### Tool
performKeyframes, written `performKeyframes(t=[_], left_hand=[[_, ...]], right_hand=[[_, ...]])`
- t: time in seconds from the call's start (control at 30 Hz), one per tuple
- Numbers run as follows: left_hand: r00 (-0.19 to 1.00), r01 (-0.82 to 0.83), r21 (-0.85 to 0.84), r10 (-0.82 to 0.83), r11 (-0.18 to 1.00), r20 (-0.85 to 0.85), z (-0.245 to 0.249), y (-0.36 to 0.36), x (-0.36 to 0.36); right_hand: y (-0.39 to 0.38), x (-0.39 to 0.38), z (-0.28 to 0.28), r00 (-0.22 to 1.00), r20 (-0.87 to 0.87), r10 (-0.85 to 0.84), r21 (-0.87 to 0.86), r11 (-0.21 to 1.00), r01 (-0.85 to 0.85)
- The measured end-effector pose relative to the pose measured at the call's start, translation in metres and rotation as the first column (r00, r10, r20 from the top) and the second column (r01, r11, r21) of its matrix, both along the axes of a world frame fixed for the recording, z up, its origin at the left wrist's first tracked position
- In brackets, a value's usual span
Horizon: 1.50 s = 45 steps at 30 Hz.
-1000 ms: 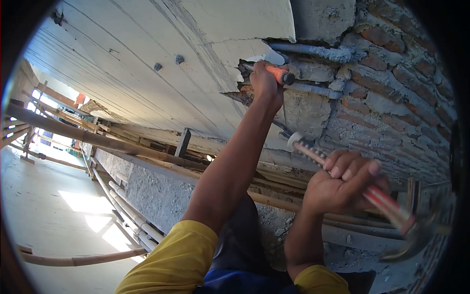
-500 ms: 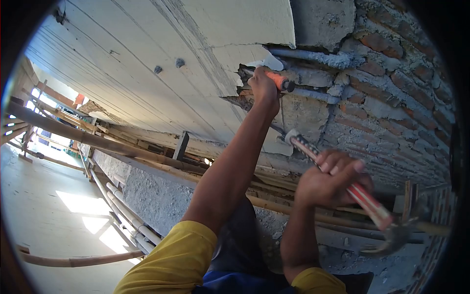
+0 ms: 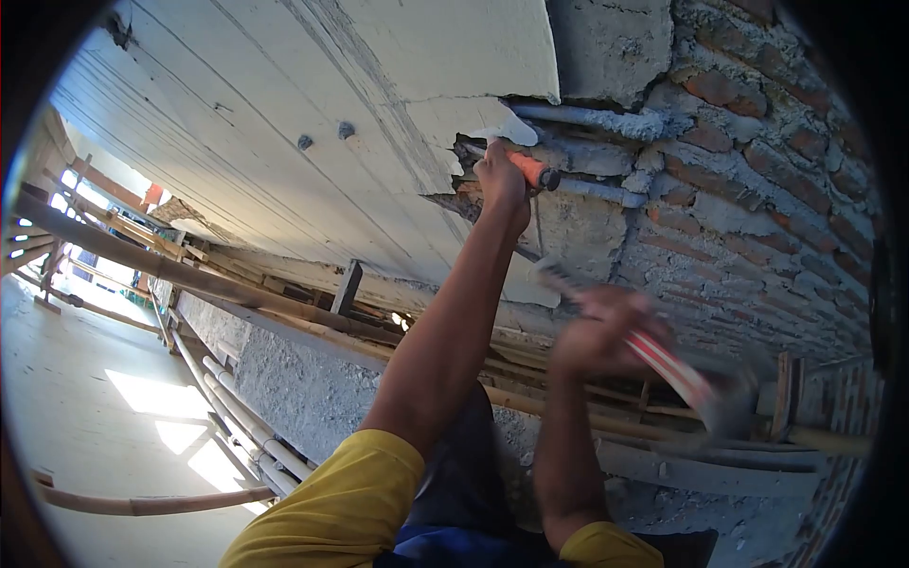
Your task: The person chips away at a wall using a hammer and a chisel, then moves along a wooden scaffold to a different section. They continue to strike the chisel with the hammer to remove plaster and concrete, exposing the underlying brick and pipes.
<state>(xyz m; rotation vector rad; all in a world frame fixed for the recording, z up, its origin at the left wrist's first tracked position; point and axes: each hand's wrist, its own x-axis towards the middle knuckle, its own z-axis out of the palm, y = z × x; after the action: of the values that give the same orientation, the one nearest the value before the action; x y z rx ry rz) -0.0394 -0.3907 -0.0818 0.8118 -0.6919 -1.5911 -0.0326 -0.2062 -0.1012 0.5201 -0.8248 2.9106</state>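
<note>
My left hand [image 3: 502, 180] is closed on the orange handle of a chisel-like tool [image 3: 532, 169], its front end in the broken edge of the white plaster [image 3: 417, 123]. My right hand [image 3: 611, 331] is wrapped round the red and white handle of a hammer [image 3: 670, 367]. The hammer's head, at lower right, is blurred by motion, and it is apart from the orange tool. Grey pipes [image 3: 587, 117] run across the opened wall beside my left hand.
Exposed brickwork [image 3: 748, 180] fills the right side. Bamboo poles [image 3: 227, 282] cross below the wall at the left and middle. A pale floor [image 3: 85, 398] with sunlit patches lies at far left, and a rough concrete ledge [image 3: 294, 374] runs beneath the poles.
My right hand and the hammer have moved slightly up and left, with the hammer's head higher. My left hand still holds the orange tool at the plaster edge. The view has shifted slightly.
</note>
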Motion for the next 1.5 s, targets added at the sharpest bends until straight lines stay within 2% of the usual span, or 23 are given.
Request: performKeyframes(t=[0.03,0.07,0.13,0.2,0.33,0.4,0.43,0.53,0.6,0.63,0.73,0.87,0.93,0.97,1.07,1.1,1.23,1.3,1.37,1.4,1.43,1.47,1.5], left_hand=[[1.000,0.020,-0.017,-0.020,1.000,-0.012,-0.004,-0.001,0.002],[0.999,0.046,-0.038,-0.047,0.998,-0.025,-0.008,-0.002,0.002],[0.999,0.036,-0.064,-0.037,0.997,-0.012,-0.014,-0.013,-0.002],[0.997,-0.044,-0.043,0.046,0.998,0.056,-0.021,-0.015,-0.003],[1.000,0.020,-0.055,-0.020,0.998,0.013,-0.008,0.002,-0.001],[0.998,0.058,-0.063,-0.060,0.996,-0.025,-0.010,-0.002,0.001],[0.996,0.074,-0.064,-0.077,0.995,-0.045,-0.012,-0.004,0.003],[0.993,0.068,-0.049,-0.072,0.997,-0.090,-0.011,-0.001,0.002],[0.995,0.066,-0.012,-0.067,0.998,-0.076,-0.008,0.006,0.001],[0.997,0.055,-0.039,-0.057,0.998,-0.051,-0.005,0.005,-0.001],[0.996,0.057,-0.041,-0.060,0.998,-0.064,-0.009,0.000,0.000],[0.986,0.089,-0.077,-0.098,0.993,-0.132,-0.017,-0.003,-0.001],[0.988,0.098,-0.049,-0.103,0.994,-0.118,-0.026,-0.009,-0.003],[0.990,0.082,-0.060,-0.088,0.995,-0.109,-0.023,-0.008,-0.004],[0.998,0.062,-0.042,-0.062,0.997,-0.015,-0.019,0.002,0.002],[0.996,0.074,-0.013,-0.073,0.997,0.057,-0.017,0.003,0.008],[0.928,0.204,0.109,-0.228,0.973,0.296,-0.004,0.013,0.053],[0.931,0.261,0.169,-0.294,0.950,0.215,0.006,0.013,0.075],[0.930,0.303,0.217,-0.337,0.928,0.144,0.026,0.027,0.082],[0.948,0.253,0.202,-0.284,0.946,0.145,0.035,0.036,0.084],[0.962,0.202,0.189,-0.231,0.961,0.146,0.042,0.043,0.088],[0.973,0.150,0.179,-0.177,0.972,0.148,0.050,0.048,0.092],[0.984,0.082,0.124,-0.100,0.989,0.148,0.061,0.050,0.098]], right_hand=[[-0.019,0.017,-0.041,0.991,-0.076,0.113,0.134,0.986,-0.102],[-0.028,0.020,-0.068,0.939,-0.002,0.344,0.510,0.808,-0.294],[-0.023,0.008,-0.074,0.858,0.125,0.499,0.784,0.480,-0.394],[0.003,-0.009,-0.050,0.870,0.096,0.483,0.794,0.490,-0.360],[0.005,-0.010,-0.054,0.967,-0.157,0.201,0.601,0.796,-0.068],[0.002,-0.011,-0.059,0.949,-0.277,0.148,0.581,0.813,0.043],[-0.002,-0.010,-0.061,0.927,-0.355,0.121,0.588,0.800,0.121],[-0.020,-0.015,-0.090,0.846,-0.484,0.223,0.751,0.603,0.270],[-0.014,-0.018,-0.080,0.801,-0.293,0.522,0.934,0.336,0.123],[-0.008,-0.016,-0.075,0.792,-0.317,0.522,0.923,0.362,0.130],[-0.009,0.005,-0.072,0.855,-0.489,0.171,0.650,0.725,0.227],[-0.025,-0.012,-0.118,0.886,-0.338,0.316,0.802,0.590,0.096],[-0.028,-0.025,-0.079,0.897,-0.232,0.376,0.906,0.420,0.058],[-0.017,-0.025,-0.051,0.912,-0.102,0.398,0.911,0.406,-0.075],[-0.006,-0.021,-0.032,0.950,-0.112,0.291,0.803,0.589,-0.086],[-0.006,-0.021,-0.025,0.941,-0.219,0.259,0.679,0.733,-0.044],[0.011,-0.019,0.045,0.906,-0.400,0.140,0.273,0.962,-0.028],[0.005,-0.016,0.073,0.888,-0.458,-0.035,-0.035,0.999,0.021],[-0.013,-0.009,0.072,0.870,-0.481,-0.110,-0.162,0.986,0.035],[-0.024,-0.005,0.067,0.859,-0.491,-0.147,-0.224,0.974,0.038],[-0.038,-0.005,0.051,0.840,-0.535,-0.092,-0.104,0.994,0.043],[-0.062,-0.004,0.007,0.765,-0.632,-0.129,0.189,0.931,0.313],[-0.075,-0.004,-0.006,0.800,-0.597,0.063,0.475,0.831,0.289]])
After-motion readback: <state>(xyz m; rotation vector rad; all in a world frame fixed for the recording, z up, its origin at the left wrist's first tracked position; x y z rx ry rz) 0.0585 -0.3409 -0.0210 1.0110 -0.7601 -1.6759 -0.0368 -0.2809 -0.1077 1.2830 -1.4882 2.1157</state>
